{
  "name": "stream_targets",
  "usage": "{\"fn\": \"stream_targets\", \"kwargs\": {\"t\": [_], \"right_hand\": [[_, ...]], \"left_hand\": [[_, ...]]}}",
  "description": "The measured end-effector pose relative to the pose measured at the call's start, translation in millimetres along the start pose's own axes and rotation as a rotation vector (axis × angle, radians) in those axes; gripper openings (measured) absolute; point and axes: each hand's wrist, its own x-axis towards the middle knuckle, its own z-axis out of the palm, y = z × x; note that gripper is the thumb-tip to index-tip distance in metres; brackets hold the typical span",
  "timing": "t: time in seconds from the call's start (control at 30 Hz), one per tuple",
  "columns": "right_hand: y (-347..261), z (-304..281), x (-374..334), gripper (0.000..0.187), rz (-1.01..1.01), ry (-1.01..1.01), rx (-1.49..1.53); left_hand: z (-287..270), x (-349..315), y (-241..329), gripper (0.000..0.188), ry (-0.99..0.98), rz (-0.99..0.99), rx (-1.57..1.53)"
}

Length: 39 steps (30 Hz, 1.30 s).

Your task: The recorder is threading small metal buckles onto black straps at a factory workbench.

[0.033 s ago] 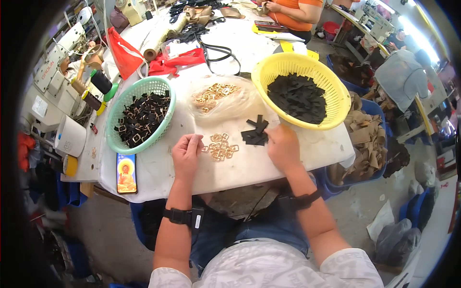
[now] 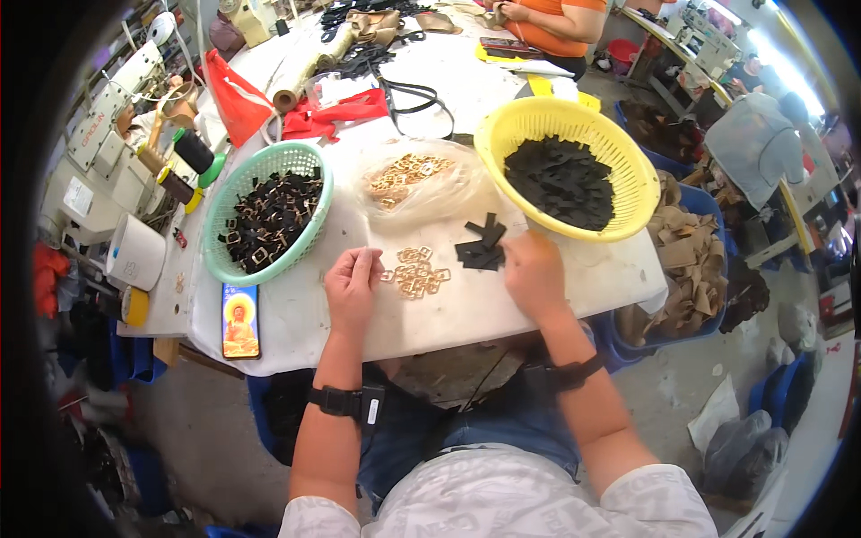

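Note:
My left hand (image 2: 352, 283) is closed in a pinch at the left edge of a small pile of gold-coloured metal buckles (image 2: 420, 276). Whatever its thumb and finger hold is too small to make out. On the other side, my right hand (image 2: 535, 276) is blurred, its fingers curled in beside a few short black fabric strips (image 2: 480, 248). What it grips, if anything, is hidden. Behind the pile lies an open clear plastic bag (image 2: 421, 199) with more buckles. A green basket (image 2: 323, 211) holds black strips joined with buckles, and a yellow basket (image 2: 642, 193) holds many black strips.
A lit phone (image 2: 240, 321) lies at the table's front left edge. Thread cones (image 2: 192, 151) and a sewing machine (image 2: 90, 193) are at the left. Red cloth (image 2: 345, 111) and black straps lie farther back. A blue bin (image 2: 710, 204) of brown pieces stands right; a person in orange (image 2: 560, 27) sits across.

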Motion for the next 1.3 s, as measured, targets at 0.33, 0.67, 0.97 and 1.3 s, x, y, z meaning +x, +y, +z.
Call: {"fn": "stream_targets", "kwargs": {"t": [0.33, 0.67, 0.97, 1.3], "right_hand": [[6, 2, -3, 0.007, 0.162, 0.132, 0.073], [-3, -6, 0, 0.032, 0.216, 0.05, 0.133], [-5, 0, -2, 0.011, 0.113, 0.195, 0.234], [-66, 3, -11, 0.025, -0.075, -0.047, 0.555]], "left_hand": [[-22, 14, 30, 0.012, -0.223, 0.219, 0.816], [-19, 16, 30, 0.014, -0.411, 0.097, 0.93], [19, -13, 29, 0.014, -0.111, -0.136, 0.163], [50, -40, 8, 0.014, -0.029, -0.306, -0.193]]}}
